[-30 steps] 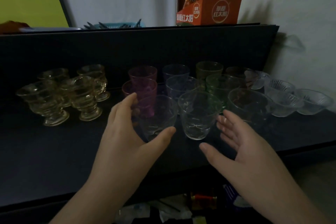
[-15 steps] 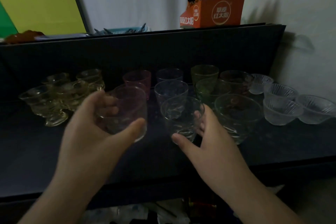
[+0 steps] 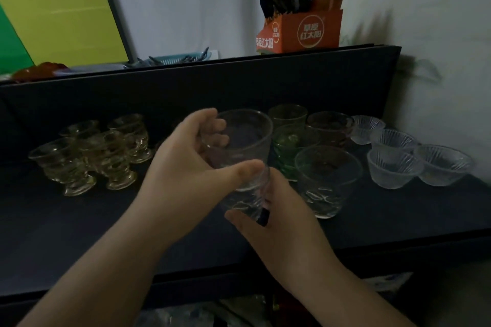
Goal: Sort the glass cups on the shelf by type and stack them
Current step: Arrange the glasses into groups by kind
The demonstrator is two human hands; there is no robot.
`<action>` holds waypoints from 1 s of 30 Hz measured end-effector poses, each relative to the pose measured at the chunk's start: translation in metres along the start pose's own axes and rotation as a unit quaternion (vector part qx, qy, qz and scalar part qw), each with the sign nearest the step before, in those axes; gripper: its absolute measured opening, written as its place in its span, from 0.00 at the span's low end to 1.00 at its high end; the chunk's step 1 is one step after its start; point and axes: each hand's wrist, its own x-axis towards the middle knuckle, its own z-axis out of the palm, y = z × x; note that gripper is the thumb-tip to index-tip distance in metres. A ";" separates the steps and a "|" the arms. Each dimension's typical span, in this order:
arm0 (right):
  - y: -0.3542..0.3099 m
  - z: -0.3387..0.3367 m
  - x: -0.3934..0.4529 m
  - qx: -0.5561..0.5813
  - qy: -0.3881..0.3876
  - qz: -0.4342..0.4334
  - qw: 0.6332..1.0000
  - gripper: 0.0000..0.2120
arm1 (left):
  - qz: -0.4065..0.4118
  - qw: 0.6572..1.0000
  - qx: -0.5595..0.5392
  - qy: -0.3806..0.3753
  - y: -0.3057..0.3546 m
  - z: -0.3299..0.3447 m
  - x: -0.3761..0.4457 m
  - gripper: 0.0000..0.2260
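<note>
1. Both clear tumblers have left the shelf point(image 3: 79, 220) since half a second ago: your left hand point(image 3: 186, 164) curls round the upper tumbler point(image 3: 244, 141), now lowered into the lower tumbler point(image 3: 247, 202), which your right hand point(image 3: 281, 225) grips from beneath.
2. First stack looks nearly seated.
3. Beside them, a third clear tumbler point(image 3: 328, 183) stands waiting, green cups point(image 3: 292, 141) behind.

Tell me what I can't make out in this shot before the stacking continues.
Head view only:
- Lower clear cup: rim hidden by the upper clear cup; how deeply nested, unclear.
- Pink and blue cups: hidden behind the left hand.
- Right hand: fingers hidden behind the glass.
- Amber footed cups: count blurred.
</note>
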 end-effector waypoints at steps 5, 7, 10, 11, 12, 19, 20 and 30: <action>0.002 0.002 0.001 0.016 0.004 -0.001 1.000 0.23 | -0.024 0.998 0.033 -0.040 -0.009 0.000 -0.008 0.48; 0.003 0.003 0.002 0.020 0.008 0.000 1.000 0.24 | -0.033 0.998 0.036 -0.047 -0.014 0.000 -0.010 0.46; 0.005 0.005 0.002 0.024 0.013 0.003 1.000 0.25 | -0.065 0.996 -0.001 -0.056 -0.018 0.002 -0.013 0.44; 0.005 0.006 0.002 0.021 0.015 0.002 1.000 0.25 | -0.077 0.995 -0.019 -0.059 -0.018 0.003 -0.014 0.43; 0.005 0.006 0.002 0.016 0.017 0.002 1.000 0.25 | -0.087 0.994 -0.036 -0.060 -0.018 0.003 -0.014 0.43; 0.003 0.003 0.002 0.003 0.012 -0.003 1.000 0.25 | -0.134 0.984 -0.092 -0.071 -0.021 0.006 -0.014 0.38; 0.002 0.003 0.002 0.003 0.010 -0.003 1.000 0.26 | -0.136 0.984 -0.095 -0.072 -0.022 0.006 -0.014 0.36; -0.004 -0.006 -0.007 -0.018 -0.010 0.010 1.000 0.33 | -0.134 0.980 -0.113 -0.093 -0.019 0.004 -0.018 0.40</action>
